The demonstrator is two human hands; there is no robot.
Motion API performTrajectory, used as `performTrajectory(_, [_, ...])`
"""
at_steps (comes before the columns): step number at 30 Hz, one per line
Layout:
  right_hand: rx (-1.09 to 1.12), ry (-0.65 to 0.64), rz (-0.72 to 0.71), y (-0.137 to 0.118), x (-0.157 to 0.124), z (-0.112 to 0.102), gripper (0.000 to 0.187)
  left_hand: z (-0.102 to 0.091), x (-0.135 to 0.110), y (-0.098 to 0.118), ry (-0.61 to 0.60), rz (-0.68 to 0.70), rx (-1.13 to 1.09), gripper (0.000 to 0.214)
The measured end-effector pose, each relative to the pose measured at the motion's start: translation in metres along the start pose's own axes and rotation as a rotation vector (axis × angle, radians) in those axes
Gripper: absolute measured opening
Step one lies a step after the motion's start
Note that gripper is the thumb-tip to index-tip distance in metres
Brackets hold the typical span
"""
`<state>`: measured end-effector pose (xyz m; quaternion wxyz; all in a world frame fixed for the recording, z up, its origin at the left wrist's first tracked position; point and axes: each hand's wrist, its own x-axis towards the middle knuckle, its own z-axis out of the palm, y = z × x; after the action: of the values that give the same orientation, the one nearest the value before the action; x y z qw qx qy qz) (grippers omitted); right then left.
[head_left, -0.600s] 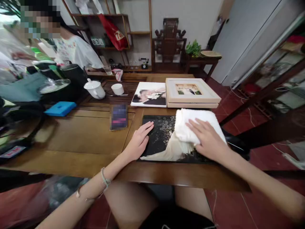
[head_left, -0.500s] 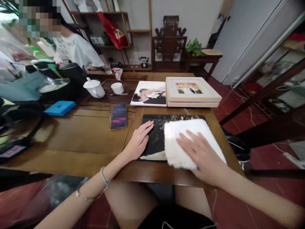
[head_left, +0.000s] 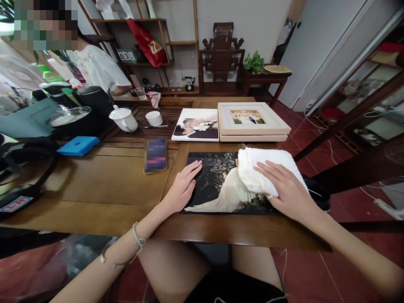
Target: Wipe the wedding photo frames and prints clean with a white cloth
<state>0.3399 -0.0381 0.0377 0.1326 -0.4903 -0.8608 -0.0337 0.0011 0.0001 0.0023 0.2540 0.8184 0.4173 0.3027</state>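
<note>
A dark photo print (head_left: 232, 193) with a pale gown on it lies on the wooden table before me. My left hand (head_left: 184, 185) rests with outstretched fingers on the print's left edge. Over its upper right part is a folded white towel (head_left: 268, 162), which hides that corner. My right hand (head_left: 285, 189) holds this towel from above, fingers laid along it and pressing down. Behind the print are a white-edged photo panel (head_left: 195, 124) and a stack of light wooden picture frames (head_left: 254, 130).
Left of the print lies a phone-like item (head_left: 155, 155), partly blurred. Farther left are a blue box (head_left: 78, 145), headphones (head_left: 47, 158), a lidded white cup (head_left: 123, 118) and a small white cup (head_left: 154, 118). Another person (head_left: 97, 67) is at the far left.
My right hand and the towel have moved right and slightly away from me, uncovering the gown in the print. My left hand stays in place.
</note>
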Motion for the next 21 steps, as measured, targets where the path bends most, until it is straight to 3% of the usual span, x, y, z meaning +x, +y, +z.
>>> performTrajectory(6, [-0.026, -0.052, -0.065, -0.070, -0.045, -0.007, 0.084, 0.002, 0.001, -0.002, 0.006, -0.013, -0.001, 0.051])
performTrajectory(10, [0.073, -0.146, -0.210, -0.098, -0.032, -0.007, 0.085, 0.002, 0.001, -0.003, 0.010, -0.004, 0.007, 0.051])
performTrajectory(12, [0.122, -0.182, -0.247, -0.095, -0.011, -0.005, 0.087, 0.001, 0.000, -0.003, 0.005, 0.001, 0.010, 0.051])
performTrajectory(15, [0.152, -0.152, -0.229, -0.069, 0.020, 0.001, 0.084, 0.001, 0.000, -0.003, 0.004, 0.002, 0.013, 0.051])
performTrajectory(18, [0.109, -0.068, -0.103, -0.031, 0.036, 0.007, 0.075, 0.001, 0.000, -0.003, 0.005, 0.001, 0.011, 0.051])
performTrajectory(21, [0.013, 0.007, 0.042, 0.002, 0.032, 0.011, 0.061, 0.002, 0.000, -0.004, 0.009, 0.006, 0.001, 0.051])
